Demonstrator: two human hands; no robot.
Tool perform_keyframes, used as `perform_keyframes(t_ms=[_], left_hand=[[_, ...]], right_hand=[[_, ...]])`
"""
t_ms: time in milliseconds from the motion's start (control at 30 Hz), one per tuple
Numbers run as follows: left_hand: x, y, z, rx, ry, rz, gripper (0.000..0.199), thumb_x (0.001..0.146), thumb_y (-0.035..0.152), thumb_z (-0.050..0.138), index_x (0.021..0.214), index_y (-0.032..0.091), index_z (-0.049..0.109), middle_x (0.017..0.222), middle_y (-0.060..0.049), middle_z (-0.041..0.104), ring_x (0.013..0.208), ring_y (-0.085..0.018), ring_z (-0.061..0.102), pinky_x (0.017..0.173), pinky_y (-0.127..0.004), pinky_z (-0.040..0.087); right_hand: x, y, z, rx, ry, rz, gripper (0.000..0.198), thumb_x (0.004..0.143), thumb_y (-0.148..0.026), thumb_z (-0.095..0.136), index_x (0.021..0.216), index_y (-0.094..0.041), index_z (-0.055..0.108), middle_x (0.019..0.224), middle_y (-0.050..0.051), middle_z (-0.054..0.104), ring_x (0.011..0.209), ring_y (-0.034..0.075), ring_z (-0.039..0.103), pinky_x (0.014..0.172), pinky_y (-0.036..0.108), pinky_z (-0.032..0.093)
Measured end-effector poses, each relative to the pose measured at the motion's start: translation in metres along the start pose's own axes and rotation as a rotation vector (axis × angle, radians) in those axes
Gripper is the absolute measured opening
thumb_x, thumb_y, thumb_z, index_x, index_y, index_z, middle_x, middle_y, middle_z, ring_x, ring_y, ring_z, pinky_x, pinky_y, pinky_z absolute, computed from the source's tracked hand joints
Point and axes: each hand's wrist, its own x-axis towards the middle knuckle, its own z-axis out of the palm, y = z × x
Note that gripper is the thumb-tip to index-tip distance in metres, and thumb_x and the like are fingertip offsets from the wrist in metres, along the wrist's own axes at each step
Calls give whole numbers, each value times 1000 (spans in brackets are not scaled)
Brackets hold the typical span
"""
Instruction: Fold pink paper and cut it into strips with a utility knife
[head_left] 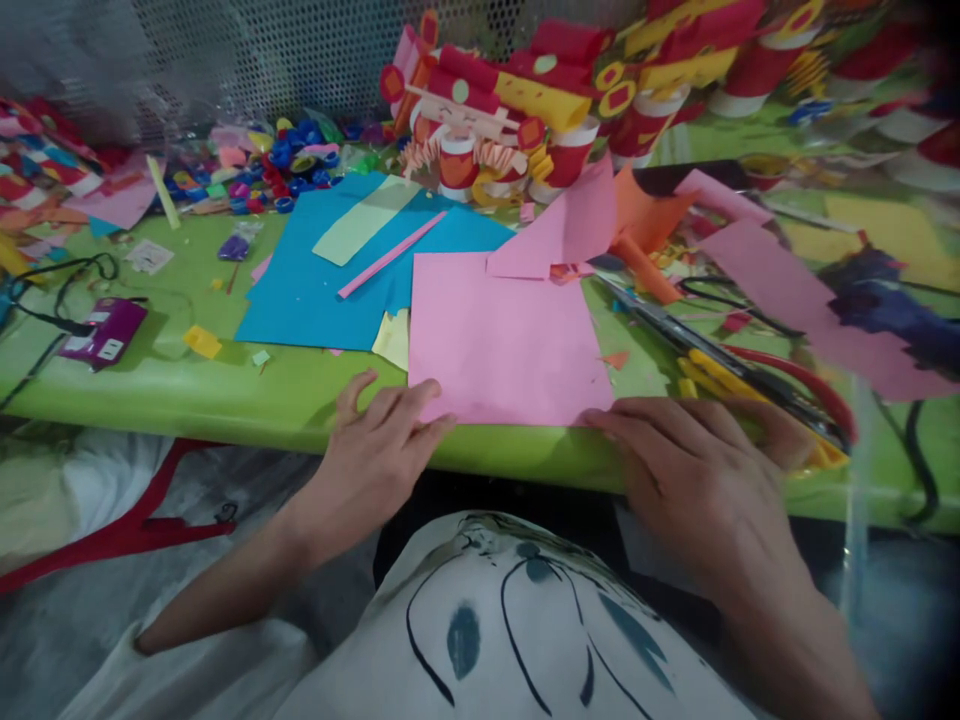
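A sheet of pink paper [506, 335] lies flat at the front edge of the green table. Its near left corner is between the thumb and forefinger of my left hand [382, 440], whose other fingers are bent above the tabletop. My right hand [697, 460] grips the near right corner, its fingers closed together and the thumb partly hidden. Under and behind the pink sheet are blue sheets [315, 270], with a pale green strip [367, 220] and a thin pink paper strip [391, 255] on top. A yellow paper scrap [394, 340] pokes out at the left.
Scissors or a cutter with a long dark blade [675, 325] lie beside my right hand, near yellow handles [712, 375]. Red and yellow paper figures [465, 130] stand at the back. A purple box with a cable [103, 330] sits left. Several colourful small pieces [281, 160] are heaped behind.
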Motion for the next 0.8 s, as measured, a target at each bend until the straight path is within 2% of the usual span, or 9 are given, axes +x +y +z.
perform_keyframes(t_ms=[133,200,300,367,400,500,567,633,800], left_hand=[[-4,0,11,93,100,180,30,105,14,56,129,22,75,131,-6,80,114,-21,72,128,-46,30],[-5,-2,16,95,128,210,29,105,18,57,128,23,75,127,-4,82,111,-20,74,123,-42,38],[-5,3,20,114,174,179,24,107,26,60,126,23,75,123,-4,83,103,-19,76,113,-42,44],[0,14,18,134,168,119,34,110,41,60,136,22,72,117,-7,82,98,-22,74,107,-45,45],[5,22,17,143,144,89,47,110,53,58,145,23,68,114,-8,81,95,-24,73,105,-47,46],[20,46,14,209,27,41,80,107,78,41,171,30,44,102,-10,75,89,-29,67,95,-51,48],[29,59,13,242,-32,-3,81,107,79,35,175,35,34,100,-10,73,86,-29,66,89,-50,49],[33,66,13,271,-77,-10,82,107,79,33,176,36,30,102,-11,72,87,-30,66,86,-50,49],[29,72,13,340,-166,23,96,101,84,38,176,25,33,111,-19,74,94,-37,70,88,-57,55]], right_hand=[[-10,-3,-4,-50,-3,-15,25,105,-28,59,121,-26,77,116,5,81,107,29,69,109,56,44],[-15,-4,-5,-74,-1,-46,26,105,-35,62,126,-25,75,117,6,81,108,30,69,107,55,46],[-18,-9,-5,-122,18,-74,30,104,-36,65,128,-20,73,118,9,80,109,30,69,103,51,49],[-18,-15,-5,-153,5,-55,33,104,-38,65,130,-18,72,117,11,78,110,31,68,106,52,49],[-17,-19,-4,-170,-16,-36,38,105,-42,63,134,-19,71,116,12,77,110,31,68,108,55,48],[-15,-30,-1,-215,-88,11,52,105,-57,56,149,-31,65,114,11,73,106,31,66,115,66,43],[-15,-33,1,-229,-96,7,52,104,-58,57,151,-38,65,113,11,71,103,31,65,118,75,37],[-15,-35,2,-222,-87,-5,49,103,-55,59,148,-38,68,115,12,71,101,31,65,120,80,31],[-12,-37,-2,-237,-135,14,47,104,-57,56,147,-43,69,113,11,73,102,31,66,123,82,25]])
